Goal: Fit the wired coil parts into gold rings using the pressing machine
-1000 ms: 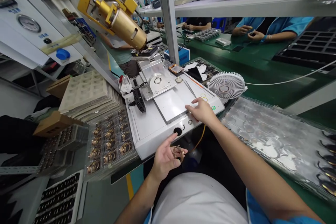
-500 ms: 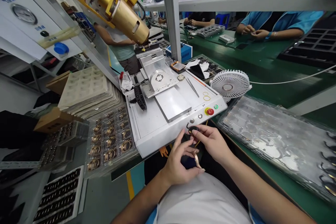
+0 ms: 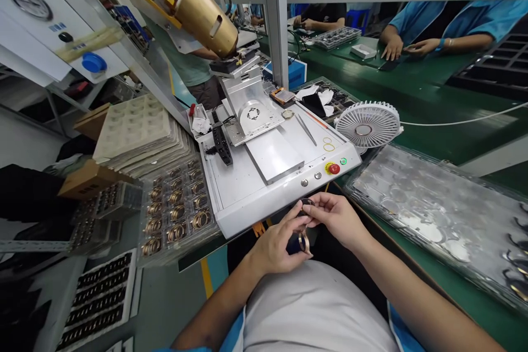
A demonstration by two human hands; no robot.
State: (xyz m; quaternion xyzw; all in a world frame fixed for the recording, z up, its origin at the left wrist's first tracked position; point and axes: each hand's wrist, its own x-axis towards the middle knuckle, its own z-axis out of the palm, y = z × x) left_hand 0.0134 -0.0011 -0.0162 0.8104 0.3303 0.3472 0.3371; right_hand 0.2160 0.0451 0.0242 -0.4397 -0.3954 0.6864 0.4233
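My left hand (image 3: 277,246) is closed around a gold-coloured metal ring (image 3: 305,241), which stands on edge between its thumb and lower fingers. Pinched in the fingers of my right hand (image 3: 341,222) is a small dark round part (image 3: 307,203) with a thin rim. The fingertips of my left hand also reach this dark part, and the two hands meet in front of my lap. Just beyond them is the front panel of a white bench machine (image 3: 247,214), which carries an aluminium fixture (image 3: 264,127) with a round seat.
A gold cylinder head (image 3: 206,16) hangs above the fixture. To the left, a clear tray (image 3: 169,214) holds many gold rings. Tweezers (image 3: 306,130) and thin yellow rings lie on the machine, near a red stop button (image 3: 333,168). A white fan (image 3: 366,125) and plastic-covered tray (image 3: 421,203) stand right.
My left hand has moved closer to my right, its fingertips now at the dark part. The gold ring has turned in my left hand. The whole view has shifted slightly.
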